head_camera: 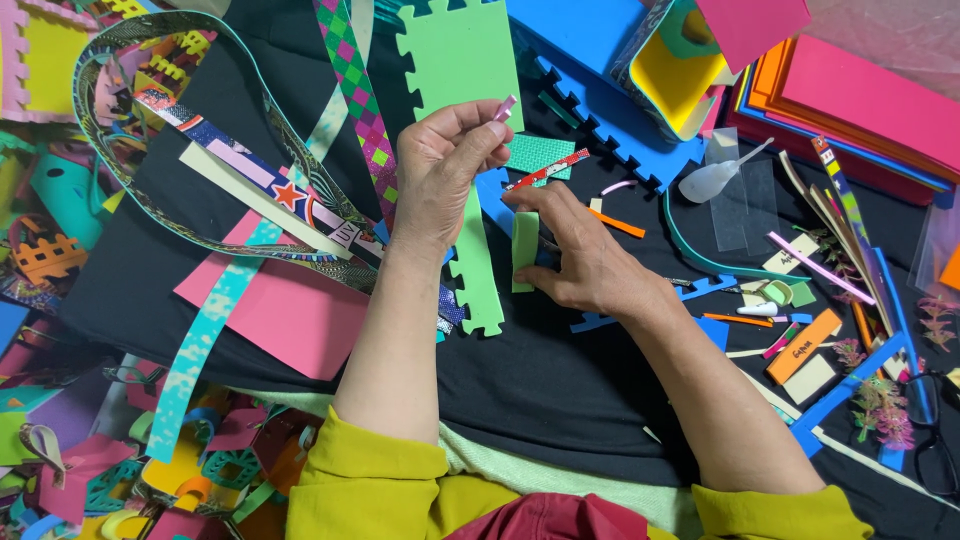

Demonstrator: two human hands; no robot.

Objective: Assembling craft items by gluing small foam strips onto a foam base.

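L hand [445, 160] pinches small pink strip [505, 108] betw. thumb & fingers, raised over green foam piece [478, 260]. R hand [585, 258] grips light-green foam rectangle [524, 250] on black cloth [560, 380].

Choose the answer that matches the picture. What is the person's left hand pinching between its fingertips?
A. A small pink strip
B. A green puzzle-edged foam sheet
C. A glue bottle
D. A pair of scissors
A: the left hand is raised above the black cloth with a small pink strip pinched at its fingertips.
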